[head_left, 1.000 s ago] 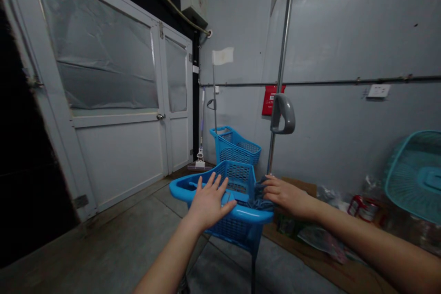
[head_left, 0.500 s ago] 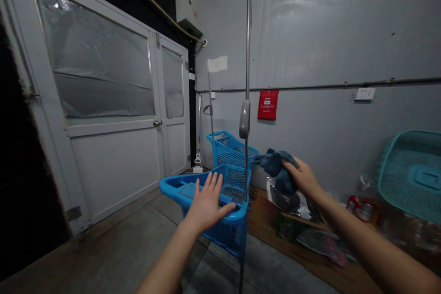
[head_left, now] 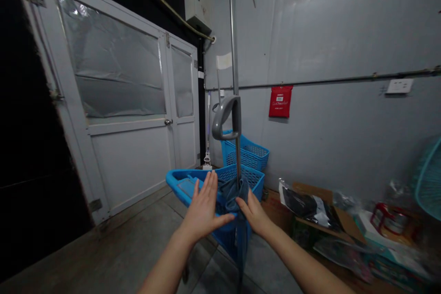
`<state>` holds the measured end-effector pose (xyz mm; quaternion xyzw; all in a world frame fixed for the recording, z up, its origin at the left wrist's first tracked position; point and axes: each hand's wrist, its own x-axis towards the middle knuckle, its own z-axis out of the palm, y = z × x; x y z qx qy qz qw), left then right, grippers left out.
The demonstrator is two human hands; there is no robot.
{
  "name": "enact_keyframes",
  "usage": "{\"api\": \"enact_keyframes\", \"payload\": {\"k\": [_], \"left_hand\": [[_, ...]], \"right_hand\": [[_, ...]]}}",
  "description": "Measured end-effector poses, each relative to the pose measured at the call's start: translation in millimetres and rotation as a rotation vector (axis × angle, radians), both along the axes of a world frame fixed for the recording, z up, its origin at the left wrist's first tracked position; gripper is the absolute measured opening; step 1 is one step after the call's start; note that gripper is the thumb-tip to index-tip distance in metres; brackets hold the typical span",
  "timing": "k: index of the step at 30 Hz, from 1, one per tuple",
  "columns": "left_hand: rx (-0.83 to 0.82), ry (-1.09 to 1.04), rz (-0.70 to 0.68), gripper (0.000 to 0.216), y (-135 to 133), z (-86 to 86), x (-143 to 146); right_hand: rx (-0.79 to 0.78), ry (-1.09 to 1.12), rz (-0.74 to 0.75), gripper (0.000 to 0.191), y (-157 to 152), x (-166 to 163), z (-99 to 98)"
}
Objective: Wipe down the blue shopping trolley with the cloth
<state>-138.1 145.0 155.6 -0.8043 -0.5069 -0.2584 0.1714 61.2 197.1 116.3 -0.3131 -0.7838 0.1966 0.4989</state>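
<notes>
In the head view, a blue-grey cloth (head_left: 231, 194) is bunched around the lower part of a metal pole (head_left: 232, 32), at the rim of a blue plastic shopping cart (head_left: 179, 183). My right hand (head_left: 254, 213) grips the cloth against the pole. To its left, my left hand (head_left: 203, 209) hovers over the cart's near side with fingers stretched out and thumb apart, holding nothing. A grey loop handle (head_left: 227, 119) is fixed on the pole above both hands. The cart's inside is partly hidden behind my left hand and the cloth.
Behind stands a second blue cart (head_left: 246, 151) near the wall. A cardboard box (head_left: 310, 188) with black plastic-wrapped goods lies on the right, beside red cans (head_left: 392, 218) and a turquoise basket (head_left: 429, 179). White doors (head_left: 134, 151) close off the left; a mop (head_left: 207, 147) leans in the corner.
My right hand has brought the cloth left and down onto the pole. The grey handle has turned to show its loop. My left hand stays spread over the cart; the view has shifted slightly right.
</notes>
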Motion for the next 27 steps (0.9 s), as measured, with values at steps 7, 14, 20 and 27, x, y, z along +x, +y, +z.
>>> {"api": "enact_keyframes", "payload": {"k": [7, 14, 20, 27], "left_hand": [[-0.143, 0.005, -0.067, 0.123, -0.6, 8.2, -52.5], [-0.259, -0.013, 0.086, 0.111, -11.2, 4.6, -70.1], [-0.346, -0.095, 0.363, 0.100, -8.8, 14.8, -30.0], [-0.225, -0.036, 0.490, 0.093, -0.9, 10.2, -28.1]], "right_hand": [[0.041, -0.164, -0.064, 0.048, -9.3, -10.8, -24.2], [0.038, -0.157, -0.123, 0.037, -7.4, 54.6, 5.3], [0.086, -0.317, 0.149, 0.047, -0.7, -4.2, 15.6], [0.114, -0.217, -0.076, 0.029, 5.1, -69.9, -30.7]]}}
